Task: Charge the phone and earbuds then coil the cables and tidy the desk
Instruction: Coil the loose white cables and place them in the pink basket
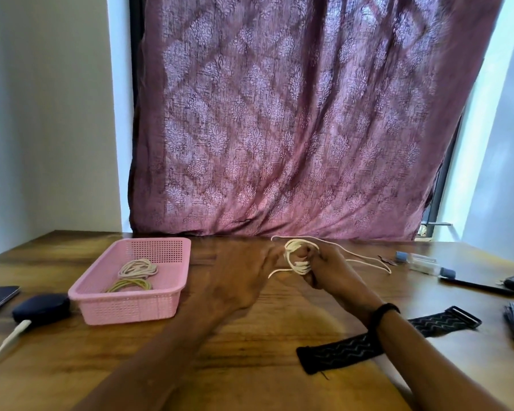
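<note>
right hand (324, 271) fist clamps white cable (300, 256) coil above desk (250, 351) so loops don't spring apart. left hand (244, 280) pinches coil's near side, likely feeding turns; loose tail trails right. pink basket (166, 304) left, holding coiled cables.

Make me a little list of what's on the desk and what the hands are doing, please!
left hand: touching the cream cable, fingers blurred
right hand: gripping the cable's coiled loops
loose cable end: trails right across the desk
pink basket: holds two coiled cables, one pale, one yellowish
dark earbuds case: left of the basket, white cable plugged in
black patterned strap: lying under the right forearm
pens: far right, blurry
</note>
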The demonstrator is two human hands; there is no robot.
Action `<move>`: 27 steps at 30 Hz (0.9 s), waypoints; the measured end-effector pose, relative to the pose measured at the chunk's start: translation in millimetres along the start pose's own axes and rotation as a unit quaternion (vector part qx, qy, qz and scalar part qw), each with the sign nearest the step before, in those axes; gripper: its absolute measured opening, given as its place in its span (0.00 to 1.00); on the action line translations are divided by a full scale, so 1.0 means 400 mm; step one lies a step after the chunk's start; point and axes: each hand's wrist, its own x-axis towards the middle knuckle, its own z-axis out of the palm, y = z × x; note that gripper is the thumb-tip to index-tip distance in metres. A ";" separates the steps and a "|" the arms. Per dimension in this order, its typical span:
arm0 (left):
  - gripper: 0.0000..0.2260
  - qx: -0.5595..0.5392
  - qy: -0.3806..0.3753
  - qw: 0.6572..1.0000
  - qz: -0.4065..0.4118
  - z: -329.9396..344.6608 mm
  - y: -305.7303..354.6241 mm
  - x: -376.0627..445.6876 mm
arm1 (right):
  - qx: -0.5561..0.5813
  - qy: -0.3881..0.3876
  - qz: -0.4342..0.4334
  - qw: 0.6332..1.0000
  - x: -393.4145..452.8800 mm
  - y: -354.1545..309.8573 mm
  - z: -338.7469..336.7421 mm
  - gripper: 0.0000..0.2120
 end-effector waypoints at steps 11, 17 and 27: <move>0.06 -0.256 0.048 0.949 -0.179 0.064 -0.054 -0.020 | 0.172 -0.111 0.029 0.978 -0.018 -0.001 0.063 0.14; 0.06 -0.596 0.032 0.646 -0.476 0.090 -0.010 -0.002 | 0.019 0.004 -0.057 0.998 -0.014 0.033 0.091 0.15; 0.13 -0.633 -0.077 0.630 -0.444 0.062 0.019 0.009 | 0.021 0.024 -0.040 0.999 -0.005 0.046 0.072 0.16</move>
